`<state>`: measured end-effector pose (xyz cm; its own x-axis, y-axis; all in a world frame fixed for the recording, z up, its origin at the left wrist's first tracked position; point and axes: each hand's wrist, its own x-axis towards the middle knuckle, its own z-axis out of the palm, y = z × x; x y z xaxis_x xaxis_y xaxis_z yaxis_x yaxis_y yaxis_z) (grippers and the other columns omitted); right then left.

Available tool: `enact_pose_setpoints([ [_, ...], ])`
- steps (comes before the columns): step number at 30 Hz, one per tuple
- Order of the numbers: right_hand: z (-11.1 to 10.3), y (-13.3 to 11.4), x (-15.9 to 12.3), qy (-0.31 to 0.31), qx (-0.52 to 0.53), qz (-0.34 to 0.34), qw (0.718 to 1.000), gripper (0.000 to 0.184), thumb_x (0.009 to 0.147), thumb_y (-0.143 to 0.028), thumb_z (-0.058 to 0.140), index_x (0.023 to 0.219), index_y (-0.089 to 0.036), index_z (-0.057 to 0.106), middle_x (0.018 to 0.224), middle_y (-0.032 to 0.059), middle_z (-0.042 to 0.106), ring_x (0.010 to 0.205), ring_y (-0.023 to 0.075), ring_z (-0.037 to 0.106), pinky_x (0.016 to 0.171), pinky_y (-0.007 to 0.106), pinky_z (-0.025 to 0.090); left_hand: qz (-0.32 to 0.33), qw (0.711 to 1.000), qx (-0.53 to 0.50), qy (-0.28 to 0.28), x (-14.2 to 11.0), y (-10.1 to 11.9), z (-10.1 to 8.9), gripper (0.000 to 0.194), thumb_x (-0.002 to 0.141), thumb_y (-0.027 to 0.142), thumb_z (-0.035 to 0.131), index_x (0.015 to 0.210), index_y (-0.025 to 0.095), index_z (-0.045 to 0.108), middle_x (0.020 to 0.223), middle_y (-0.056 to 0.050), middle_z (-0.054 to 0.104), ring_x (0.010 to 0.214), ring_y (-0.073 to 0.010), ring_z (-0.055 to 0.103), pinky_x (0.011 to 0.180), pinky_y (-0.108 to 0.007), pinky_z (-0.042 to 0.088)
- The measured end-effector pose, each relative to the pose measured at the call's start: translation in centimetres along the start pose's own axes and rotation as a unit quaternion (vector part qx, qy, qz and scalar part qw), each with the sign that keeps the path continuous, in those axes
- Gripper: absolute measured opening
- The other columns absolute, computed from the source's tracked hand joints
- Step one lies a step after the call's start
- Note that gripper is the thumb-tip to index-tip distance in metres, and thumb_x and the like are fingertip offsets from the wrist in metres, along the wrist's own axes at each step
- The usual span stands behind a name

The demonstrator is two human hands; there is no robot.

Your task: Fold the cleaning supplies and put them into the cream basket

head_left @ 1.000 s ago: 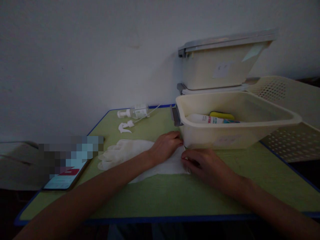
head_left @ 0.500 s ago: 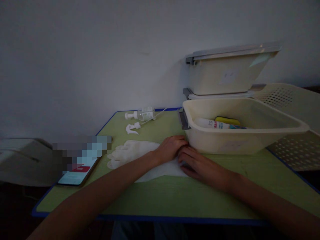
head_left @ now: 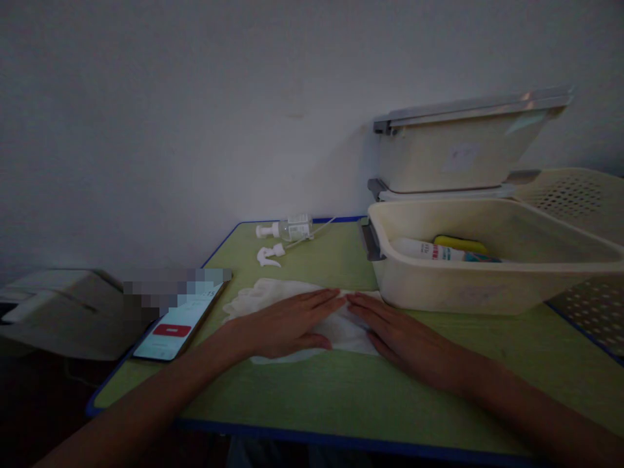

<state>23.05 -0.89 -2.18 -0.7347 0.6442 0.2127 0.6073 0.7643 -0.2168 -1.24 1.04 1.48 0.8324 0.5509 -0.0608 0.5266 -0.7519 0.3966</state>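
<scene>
White gloves (head_left: 273, 292) lie flat on the green tabletop (head_left: 292, 396), partly covered by my hands; whether there is one or a stacked pair I cannot tell. My left hand (head_left: 287, 325) rests on them with its fingers stretched out toward the right. From the other side my right hand (head_left: 390, 331) lies over the cuff end, fingers extended and pointing left. The fingertips of both hands nearly meet above the white material. Neither hand grips anything.
A cream bin (head_left: 453, 286) at the right holds a white tube (head_left: 419, 249) and a yellow sponge (head_left: 461, 244). Behind stands a lidded box (head_left: 439, 159). A pump bottle (head_left: 297, 227) and a spray nozzle (head_left: 270, 253) lie at the back. A phone (head_left: 180, 325) leans at the left edge.
My hands were bunched together at the cuff end beside the bin. Now the fingers are straightened flat, and my left hand has moved left and nearer. The camera view has shifted slightly.
</scene>
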Motion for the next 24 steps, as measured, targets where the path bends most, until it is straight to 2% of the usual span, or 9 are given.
enact_pose_setpoints([
  [2,0.1,0.1,-0.2,-0.022,-0.016,-0.001,1.000,0.045,0.089,-0.015,0.032,0.134,-0.009,0.037,0.139,0.0176,0.039,0.128,0.0222,0.035,0.102,0.046,0.035,-0.045,0.999,0.008,0.024,-1.1,-1.0,-1.2,0.048,0.089,0.035,0.044,0.133,0.018,0.036,0.141,-0.012,0.037,0.128,-0.0199,0.036,0.105,-0.034,0.027],
  [5,-0.3,-0.1,-0.3,-0.039,-0.014,0.008,0.999,0.047,0.090,-0.015,0.028,0.135,-0.010,0.036,0.140,0.0161,0.037,0.129,0.0217,0.034,0.103,0.046,0.034,-0.141,0.981,0.013,0.131,-2.1,-3.4,-2.8,0.032,0.090,0.034,0.039,0.110,0.015,0.056,0.114,-0.010,0.060,0.104,-0.0194,0.054,0.091,-0.031,0.039],
  [7,-0.6,-0.3,-0.3,-0.040,-0.003,0.013,0.999,0.047,0.089,-0.016,0.029,0.136,-0.011,0.036,0.141,0.0146,0.036,0.129,0.0219,0.034,0.103,0.045,0.033,-0.199,0.964,0.007,0.179,-2.4,-5.1,-3.4,0.029,0.089,0.032,0.039,0.096,0.014,0.060,0.095,-0.008,0.065,0.086,-0.0184,0.058,0.077,-0.028,0.042],
  [8,-0.7,-0.4,-0.3,-0.040,0.006,0.014,0.999,0.048,0.089,-0.016,0.030,0.137,-0.013,0.036,0.141,0.0131,0.036,0.129,0.0217,0.033,0.104,0.044,0.033,-0.218,0.958,0.007,0.185,-2.6,-5.9,-3.6,0.027,0.087,0.029,0.039,0.090,0.014,0.061,0.088,-0.007,0.065,0.079,-0.0177,0.058,0.071,-0.027,0.042],
  [12,-0.4,0.1,-0.8,-0.045,0.032,0.021,0.998,0.052,0.090,-0.023,0.033,0.141,-0.024,0.025,0.145,0.0053,0.030,0.130,0.0215,0.030,0.105,0.042,0.030,-0.236,0.960,0.011,0.148,-3.0,-7.7,-3.3,0.023,0.081,0.016,0.041,0.073,0.013,0.062,0.068,-0.003,0.061,0.065,-0.0144,0.054,0.061,-0.023,0.036],
  [15,0.3,0.7,-1.2,-0.051,0.023,0.027,0.998,0.057,0.090,-0.029,0.037,0.142,-0.031,0.016,0.147,0.0016,0.025,0.130,0.0230,0.029,0.104,0.045,0.031,-0.217,0.966,-0.036,0.135,-3.2,-8.4,-3.2,0.020,0.076,0.011,0.044,0.074,0.013,0.063,0.071,-0.003,0.063,0.066,-0.0132,0.055,0.062,-0.022,0.038],
  [17,0.6,1.0,-1.2,-0.046,0.022,0.030,0.998,0.057,0.089,-0.030,0.037,0.142,-0.033,0.015,0.147,0.0004,0.026,0.130,0.0238,0.030,0.104,0.046,0.031,-0.202,0.968,-0.082,0.123,-3.2,-8.9,-3.4,0.018,0.071,0.008,0.048,0.075,0.014,0.065,0.074,-0.002,0.065,0.068,-0.0126,0.056,0.064,-0.021,0.040],
  [20,0.9,1.1,-1.1,-0.030,0.030,0.031,0.999,0.057,0.089,-0.029,0.036,0.142,-0.034,0.016,0.145,0.0001,0.028,0.128,0.0243,0.034,0.102,0.046,0.033,-0.202,0.966,-0.137,0.091,-2.8,-9.8,-4.1,0.017,0.063,0.004,0.053,0.070,0.014,0.065,0.068,0.000,0.064,0.063,-0.0109,0.057,0.061,-0.019,0.042],
  [24,1.4,1.5,-1.1,-0.029,0.023,0.026,0.999,0.059,0.088,-0.029,0.038,0.142,-0.035,0.014,0.146,-0.0003,0.026,0.128,0.0251,0.032,0.102,0.047,0.034,-0.221,0.961,-0.139,0.086,-2.1,-10.5,-4.6,0.016,0.055,0.002,0.058,0.066,0.013,0.063,0.055,0.004,0.058,0.053,-0.0093,0.054,0.051,-0.016,0.038],
])
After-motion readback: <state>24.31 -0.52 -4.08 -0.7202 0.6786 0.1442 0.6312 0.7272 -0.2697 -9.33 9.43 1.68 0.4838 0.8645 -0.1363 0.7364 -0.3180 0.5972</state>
